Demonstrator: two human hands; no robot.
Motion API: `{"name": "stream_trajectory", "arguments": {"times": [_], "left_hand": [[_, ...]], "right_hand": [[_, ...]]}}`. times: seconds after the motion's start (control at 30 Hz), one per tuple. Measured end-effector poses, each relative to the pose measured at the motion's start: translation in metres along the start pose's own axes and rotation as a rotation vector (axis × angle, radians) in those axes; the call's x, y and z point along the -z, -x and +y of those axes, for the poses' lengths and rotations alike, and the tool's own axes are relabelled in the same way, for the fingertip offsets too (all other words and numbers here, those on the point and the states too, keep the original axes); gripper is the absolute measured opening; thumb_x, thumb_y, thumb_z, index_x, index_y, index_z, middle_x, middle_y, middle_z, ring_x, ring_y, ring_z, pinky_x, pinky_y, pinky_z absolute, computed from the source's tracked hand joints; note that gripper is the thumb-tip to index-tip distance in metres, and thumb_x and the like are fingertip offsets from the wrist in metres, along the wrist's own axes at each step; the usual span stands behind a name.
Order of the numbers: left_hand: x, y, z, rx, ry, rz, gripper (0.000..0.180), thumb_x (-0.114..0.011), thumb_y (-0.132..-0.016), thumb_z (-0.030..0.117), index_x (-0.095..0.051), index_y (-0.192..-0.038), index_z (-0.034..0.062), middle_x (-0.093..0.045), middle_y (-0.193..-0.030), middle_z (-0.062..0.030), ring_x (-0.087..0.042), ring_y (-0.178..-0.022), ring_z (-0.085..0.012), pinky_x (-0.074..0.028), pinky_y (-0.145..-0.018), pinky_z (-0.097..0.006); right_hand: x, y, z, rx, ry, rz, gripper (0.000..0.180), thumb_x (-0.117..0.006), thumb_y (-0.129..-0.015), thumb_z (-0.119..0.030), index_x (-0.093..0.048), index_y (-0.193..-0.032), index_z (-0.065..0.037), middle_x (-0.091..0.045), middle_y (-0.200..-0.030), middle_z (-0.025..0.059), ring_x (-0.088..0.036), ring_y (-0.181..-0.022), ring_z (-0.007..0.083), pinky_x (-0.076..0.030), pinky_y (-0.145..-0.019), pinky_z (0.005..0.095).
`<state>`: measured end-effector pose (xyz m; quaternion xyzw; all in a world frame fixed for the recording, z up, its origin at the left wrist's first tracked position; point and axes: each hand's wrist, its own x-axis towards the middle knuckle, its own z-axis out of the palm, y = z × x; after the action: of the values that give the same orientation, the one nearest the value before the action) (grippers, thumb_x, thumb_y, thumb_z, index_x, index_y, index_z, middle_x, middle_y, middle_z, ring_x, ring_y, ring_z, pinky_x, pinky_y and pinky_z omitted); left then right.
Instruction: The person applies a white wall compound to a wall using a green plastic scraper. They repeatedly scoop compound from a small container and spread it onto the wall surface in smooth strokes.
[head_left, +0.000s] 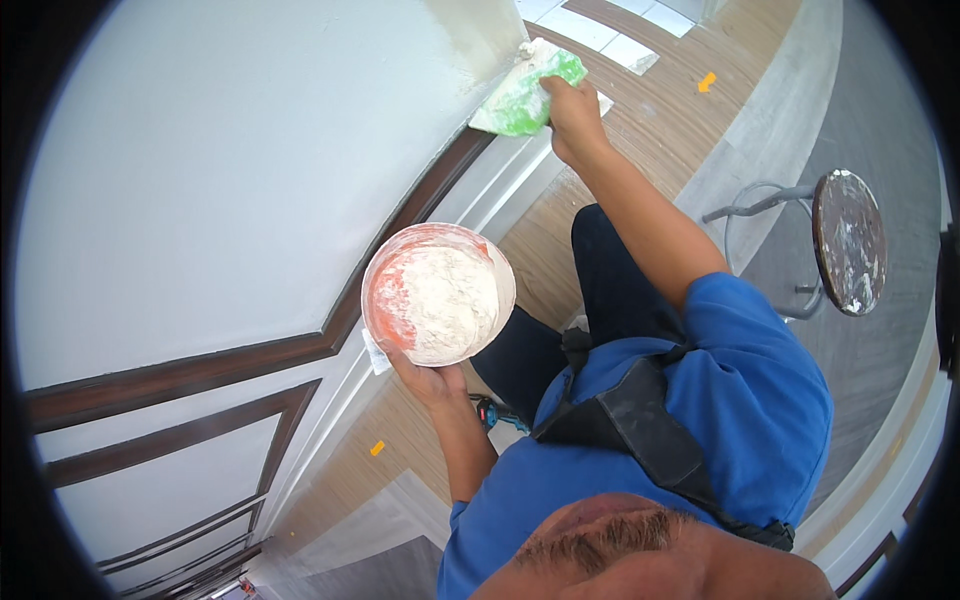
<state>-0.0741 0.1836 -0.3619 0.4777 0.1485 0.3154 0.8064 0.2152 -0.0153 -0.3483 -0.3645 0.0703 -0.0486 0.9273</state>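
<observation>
My left hand point(430, 378) grips a round bowl point(388, 300) from below and the side, its fingers partly hidden beneath it. Inside the bowl, whose reddish wall is smeared white, sits a thick heap of off-white putty point(458, 298). My right hand point(577, 118), arm stretched out, is closed on a green plastic putty spreader point(545, 98) coated with white putty. The spreader lies close to the white wall point(230, 180), by its far edge and just above the dark wooden trim point(440, 180); whether its blade touches the wall I cannot tell.
A round stool point(848, 243) with a paint-spattered dark seat and metal legs stands to the right. Yellow arrow marks point(707, 82) lie on the wood-look floor point(650, 120). Below my left forearm part of a blue-and-black tool point(486, 412) shows. Dark-framed panels point(170, 460) line the lower wall.
</observation>
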Motion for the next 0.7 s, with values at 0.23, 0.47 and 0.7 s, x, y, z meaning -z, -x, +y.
{"name": "stream_trajectory", "arguments": {"times": [0.23, 0.47, 0.7], "left_hand": [[0.003, 0.002, 0.001, 0.008, 0.001, 0.034, 0.075, -0.062, -0.099, 0.052, -0.04, -0.153, 0.0057, -0.048, -0.154, -0.0158, -0.048, -0.141, -0.0312, -0.043, -0.118, -0.047], [-0.005, 0.007, 0.008, 0.029, -0.011, 0.033, 0.072, -0.059, -0.1, 0.052, -0.041, -0.152, 0.0056, -0.047, -0.155, -0.0159, -0.048, -0.141, -0.0313, -0.043, -0.117, -0.048], [0.0, -0.005, 0.001, 0.013, 0.043, -0.044, 0.075, -0.059, -0.099, 0.056, -0.041, -0.152, 0.0063, -0.048, -0.154, -0.0158, -0.049, -0.141, -0.032, -0.044, -0.117, -0.049]], "right_hand": [[-0.069, -0.051, -0.009, 0.066, 0.321, -0.038, 0.047, -0.054, -0.088, -0.006, -0.051, -0.131, 0.013, -0.066, -0.119, 0.0268, -0.069, -0.101, 0.034, -0.054, -0.088, 0.0445], [-0.13, 0.035, -0.011, 0.649, 0.976, -0.106, 0.06, -0.06, -0.09, -0.013, -0.044, -0.14, 0.016, -0.068, -0.104, 0.0339, -0.071, -0.091, 0.0402, -0.058, -0.085, 0.048], [-0.048, 0.054, 0.01, 0.195, 0.011, -0.067, 0.028, -0.056, -0.1, -0.004, -0.058, -0.125, 0.008, -0.07, -0.11, 0.0198, -0.071, -0.094, 0.0263, -0.057, -0.083, 0.0383]]}}
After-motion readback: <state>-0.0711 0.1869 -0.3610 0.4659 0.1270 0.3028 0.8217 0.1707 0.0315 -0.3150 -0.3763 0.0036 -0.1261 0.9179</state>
